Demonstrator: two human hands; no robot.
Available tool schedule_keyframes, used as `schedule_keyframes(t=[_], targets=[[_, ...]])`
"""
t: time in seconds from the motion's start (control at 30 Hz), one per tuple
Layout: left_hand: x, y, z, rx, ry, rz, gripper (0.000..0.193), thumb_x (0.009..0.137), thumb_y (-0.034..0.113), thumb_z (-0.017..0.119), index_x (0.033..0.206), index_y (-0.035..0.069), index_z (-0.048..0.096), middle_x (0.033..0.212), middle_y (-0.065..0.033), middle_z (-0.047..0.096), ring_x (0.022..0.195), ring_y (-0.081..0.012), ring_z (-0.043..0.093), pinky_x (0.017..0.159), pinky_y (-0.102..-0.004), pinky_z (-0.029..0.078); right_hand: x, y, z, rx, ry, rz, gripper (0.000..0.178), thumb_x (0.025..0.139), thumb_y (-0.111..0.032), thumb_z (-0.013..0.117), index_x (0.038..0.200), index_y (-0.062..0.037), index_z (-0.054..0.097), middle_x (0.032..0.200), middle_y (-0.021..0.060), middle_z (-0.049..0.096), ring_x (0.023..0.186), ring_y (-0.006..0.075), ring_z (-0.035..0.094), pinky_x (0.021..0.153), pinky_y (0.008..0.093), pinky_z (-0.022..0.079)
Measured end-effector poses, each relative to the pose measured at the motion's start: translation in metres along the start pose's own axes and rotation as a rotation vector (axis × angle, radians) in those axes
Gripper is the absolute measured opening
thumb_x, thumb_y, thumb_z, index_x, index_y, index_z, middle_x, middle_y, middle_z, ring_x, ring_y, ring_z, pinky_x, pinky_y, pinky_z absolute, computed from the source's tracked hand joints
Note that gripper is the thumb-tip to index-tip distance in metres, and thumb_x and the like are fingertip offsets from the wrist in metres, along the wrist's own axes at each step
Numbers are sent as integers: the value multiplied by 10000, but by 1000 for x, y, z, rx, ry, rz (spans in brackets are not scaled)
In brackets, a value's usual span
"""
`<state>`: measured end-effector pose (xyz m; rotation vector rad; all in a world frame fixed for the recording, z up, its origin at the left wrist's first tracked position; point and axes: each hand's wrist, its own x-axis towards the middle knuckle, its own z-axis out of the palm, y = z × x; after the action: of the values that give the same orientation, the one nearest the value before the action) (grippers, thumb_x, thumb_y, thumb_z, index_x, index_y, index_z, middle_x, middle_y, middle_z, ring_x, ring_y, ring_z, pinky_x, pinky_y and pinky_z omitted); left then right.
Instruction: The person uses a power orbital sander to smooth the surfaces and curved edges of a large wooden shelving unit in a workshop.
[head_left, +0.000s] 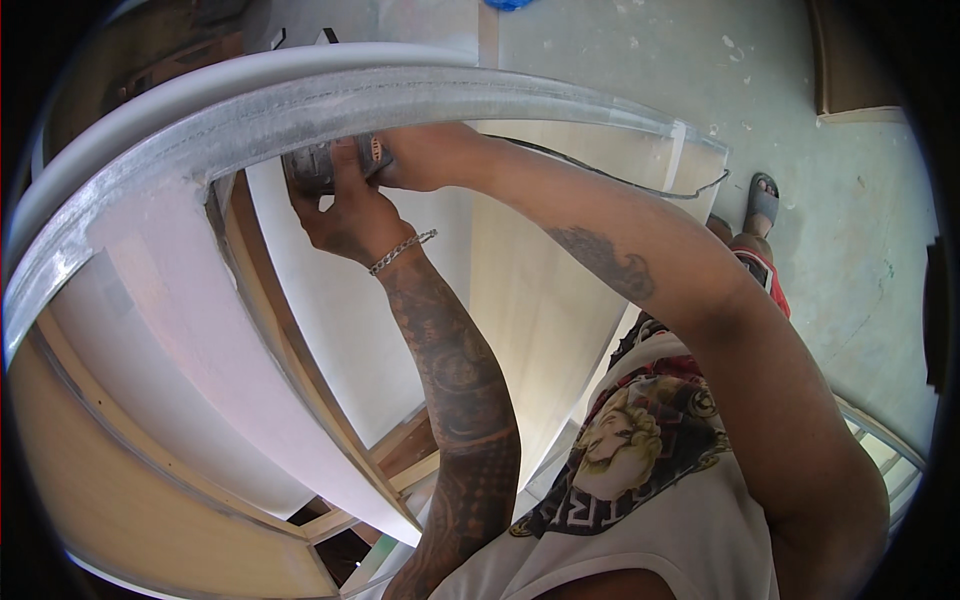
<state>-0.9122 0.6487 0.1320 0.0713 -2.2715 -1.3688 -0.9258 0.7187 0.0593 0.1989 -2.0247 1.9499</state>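
Observation:
A dark, compact power tool (312, 170) with a label on one end is held under the curved grey metal-looking rim (300, 108). My left hand (357, 215), a chain bracelet at its wrist, is closed around the tool with the thumb lying up across it. My right hand (420, 157) grips the labelled end from the right; its fingers are partly hidden by the tool and the rim. The tool's working face is out of sight. A black cord (590, 168) runs from near my right wrist along the rim to the right, its link to the tool hidden.
Beneath the rim curve pale panels (200, 290) and wooden ribs (262, 260), with gaps between them. A white rounded edge (240, 78) follows the rim's far side. On the grey floor (640, 70) is my sandalled foot (763, 200). A brown board-like object (860, 65) stands far right.

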Motion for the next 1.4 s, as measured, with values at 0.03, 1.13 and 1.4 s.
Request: schedule_keyframes(t=[0.03, 1.13, 1.4], targets=[[1, 3, -1, 1, -1, 1, 554, 813, 93, 768, 1257, -92, 493, 1229, -219, 561, 1031, -317, 646, 770, -399, 640, 2, -5, 0, 1, 1, 0, 588, 692, -259, 816, 1209, -87, 594, 1156, 170, 640, 1078, 354, 612, 893, 432, 519], [-43, -58, 28, 131, -52, -109, 724, 785, 100, 789, 1368, -102, 410, 1324, -266, 450, 1139, -359, 575, 826, -423, 633, -35, 76, -17, 30, 64, -95, 544, 667, -235, 835, 1134, -50, 628, 1039, 165, 677, 946, 343, 646, 816, 433, 519], [-58, -78, 34, 168, -15, -186, 767, 740, 310, 838, 1360, 12, 498, 1182, -173, 436, 1138, -310, 533, 915, -404, 536, -48, 87, -25, -75, 150, -160, 484, 655, -228, 830, 1080, -75, 655, 964, 149, 692, 888, 338, 662, 754, 440, 527]])
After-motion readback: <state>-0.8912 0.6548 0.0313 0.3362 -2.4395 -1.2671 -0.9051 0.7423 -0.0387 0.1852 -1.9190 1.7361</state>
